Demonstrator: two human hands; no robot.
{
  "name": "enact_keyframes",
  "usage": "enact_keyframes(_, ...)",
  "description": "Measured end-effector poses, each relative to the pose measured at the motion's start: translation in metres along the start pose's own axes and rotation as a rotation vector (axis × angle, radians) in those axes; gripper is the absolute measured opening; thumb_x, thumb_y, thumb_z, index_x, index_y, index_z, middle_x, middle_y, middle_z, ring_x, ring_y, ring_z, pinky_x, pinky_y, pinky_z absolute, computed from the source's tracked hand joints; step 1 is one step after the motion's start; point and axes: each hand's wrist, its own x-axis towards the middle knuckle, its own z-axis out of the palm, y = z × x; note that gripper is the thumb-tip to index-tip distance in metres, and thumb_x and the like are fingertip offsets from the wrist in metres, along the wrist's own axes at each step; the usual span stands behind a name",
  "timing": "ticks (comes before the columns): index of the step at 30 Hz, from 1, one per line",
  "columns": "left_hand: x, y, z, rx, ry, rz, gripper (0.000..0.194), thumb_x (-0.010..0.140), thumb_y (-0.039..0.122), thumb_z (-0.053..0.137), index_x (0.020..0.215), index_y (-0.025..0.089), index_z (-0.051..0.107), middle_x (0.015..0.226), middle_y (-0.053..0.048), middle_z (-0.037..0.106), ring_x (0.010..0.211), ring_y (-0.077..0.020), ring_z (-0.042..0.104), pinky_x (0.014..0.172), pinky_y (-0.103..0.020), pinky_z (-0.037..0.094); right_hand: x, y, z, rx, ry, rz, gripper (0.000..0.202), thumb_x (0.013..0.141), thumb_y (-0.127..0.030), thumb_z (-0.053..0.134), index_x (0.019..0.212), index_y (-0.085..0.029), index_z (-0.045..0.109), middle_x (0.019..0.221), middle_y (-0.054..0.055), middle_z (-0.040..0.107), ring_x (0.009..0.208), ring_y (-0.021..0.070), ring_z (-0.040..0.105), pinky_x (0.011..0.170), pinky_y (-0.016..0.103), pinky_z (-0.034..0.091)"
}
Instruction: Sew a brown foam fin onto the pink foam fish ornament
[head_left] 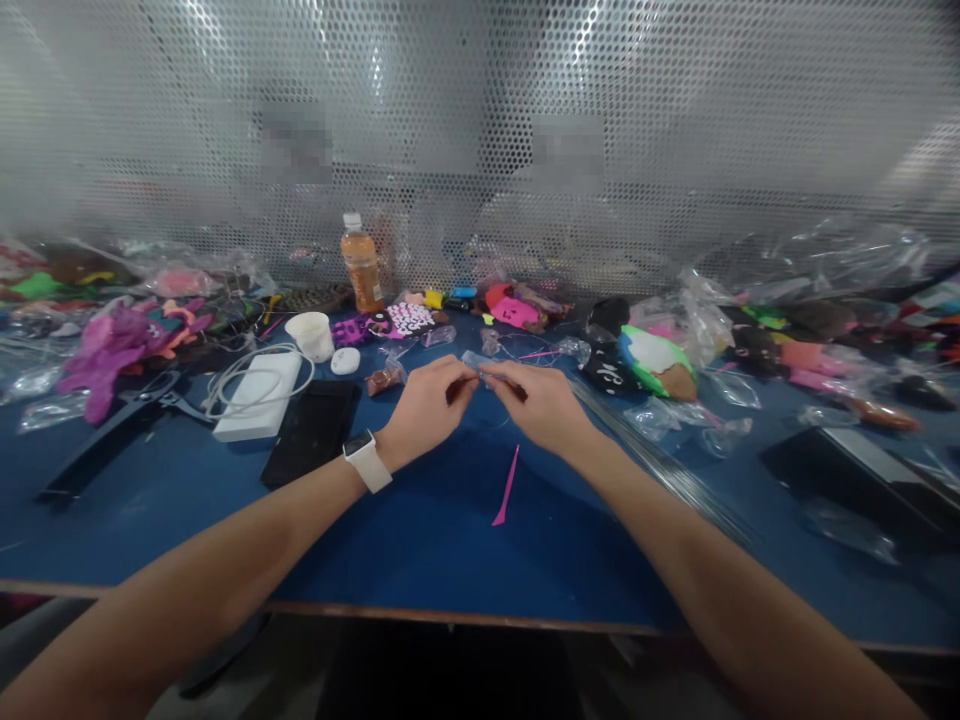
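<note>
My left hand (431, 405), with a watch (367, 460) on its wrist, is closed in a pinch above the middle of the table. Facing it, my right hand (544, 400) pinches too, and the fingertips of both nearly meet. Between them is a small piece of clear plastic (474, 358); its exact kind is too blurred to tell. Below the hands a pink modelling tool (508, 487) lies on the blue table (420, 560). A bundle of thin metal wires (660, 460) runs beside and under my right forearm.
Left of my hands lie a black phone (311, 430), a white power bank (259, 395) with its cable, a white cup (311, 335) and pliers (112, 435). A drink bottle (361, 265) stands behind. Colourful clay pieces (656, 360) and plastic bags line the back; a black box (862, 480) is at right.
</note>
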Motion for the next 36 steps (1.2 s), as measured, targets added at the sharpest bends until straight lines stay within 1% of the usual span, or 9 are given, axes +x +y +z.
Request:
enact_keyframes(6,-0.001,0.001,-0.002,0.074,-0.033,0.049,0.02,0.106,0.019,0.051,0.101,0.017,0.069,0.093,-0.006,0.067,0.084,-0.0168,0.063,0.075,-0.031,0.049,0.002,-0.009,-0.002,0.102,-0.012,0.098,0.018,0.102,-0.025,0.059,0.098,-0.021,0.076,0.079,0.002,0.074,0.067,0.0168,0.064,0.066,0.03,0.048)
enact_keyframes(11,-0.001,-0.001,-0.001,0.185,-0.069,0.101,0.021,0.108,0.02,0.047,0.107,0.016,0.067,0.099,-0.007,0.068,0.09,-0.0186,0.064,0.081,-0.033,0.051,0.005,-0.006,-0.001,0.22,-0.069,0.159,0.021,0.102,-0.026,0.056,0.091,-0.02,0.073,0.091,0.005,0.07,0.081,0.0186,0.063,0.07,0.03,0.047)
enact_keyframes(17,-0.001,0.0,-0.003,0.346,-0.083,0.205,0.021,0.109,0.018,0.043,0.107,0.016,0.064,0.098,-0.006,0.068,0.092,-0.0193,0.063,0.081,-0.033,0.048,0.006,0.002,0.001,0.558,-0.222,0.337,0.027,0.101,-0.039,0.056,0.09,-0.019,0.07,0.083,0.002,0.065,0.072,0.0157,0.055,0.065,0.029,0.042)
enact_keyframes(20,-0.001,-0.001,-0.004,0.404,-0.092,0.255,0.022,0.109,0.017,0.042,0.108,0.015,0.064,0.097,-0.007,0.068,0.089,-0.0194,0.061,0.081,-0.034,0.047,0.005,0.003,0.003,0.746,-0.249,0.428,0.032,0.098,-0.048,0.06,0.086,-0.019,0.068,0.079,0.001,0.061,0.071,0.0152,0.053,0.063,0.029,0.04)
enact_keyframes(22,-0.001,-0.002,-0.005,0.426,-0.103,0.271,0.022,0.109,0.018,0.043,0.108,0.015,0.065,0.096,-0.007,0.068,0.087,-0.0197,0.06,0.081,-0.035,0.046,0.005,0.003,0.004,0.791,-0.262,0.44,0.035,0.098,-0.051,0.061,0.085,-0.019,0.067,0.079,0.001,0.061,0.072,0.0155,0.053,0.064,0.029,0.042)
enact_keyframes(26,0.0,-0.004,-0.005,0.37,-0.097,0.233,0.022,0.11,0.02,0.043,0.11,0.016,0.064,0.097,-0.007,0.069,0.088,-0.0196,0.061,0.082,-0.035,0.046,0.006,0.001,0.002,0.71,-0.274,0.365,0.032,0.1,-0.048,0.058,0.088,-0.019,0.067,0.08,0.002,0.063,0.074,0.0168,0.057,0.066,0.03,0.045)
enact_keyframes(30,-0.001,-0.002,-0.004,0.225,-0.058,0.125,0.015,0.108,0.022,0.049,0.105,0.017,0.063,0.098,-0.006,0.07,0.092,-0.0194,0.064,0.081,-0.033,0.047,0.004,-0.001,-0.004,0.316,-0.105,0.07,0.012,0.096,-0.021,0.059,0.098,-0.02,0.071,0.092,0.005,0.066,0.081,0.0184,0.061,0.075,0.033,0.049)
enact_keyframes(32,-0.002,0.0,-0.004,0.195,-0.062,0.105,0.013,0.106,0.02,0.051,0.104,0.018,0.063,0.098,-0.005,0.07,0.092,-0.0195,0.064,0.081,-0.033,0.048,0.003,0.0,-0.005,0.153,-0.046,-0.072,0.018,0.092,-0.013,0.059,0.101,-0.021,0.072,0.095,0.006,0.067,0.086,0.0202,0.063,0.08,0.036,0.05)
enact_keyframes(36,-0.003,0.004,-0.002,0.165,-0.09,0.103,0.013,0.105,0.02,0.053,0.099,0.018,0.064,0.095,-0.005,0.069,0.089,-0.0189,0.063,0.08,-0.033,0.048,0.002,0.005,-0.008,-0.037,-0.023,-0.164,0.012,0.097,-0.021,0.064,0.091,-0.024,0.075,0.09,0.006,0.072,0.087,0.0235,0.064,0.08,0.039,0.051)
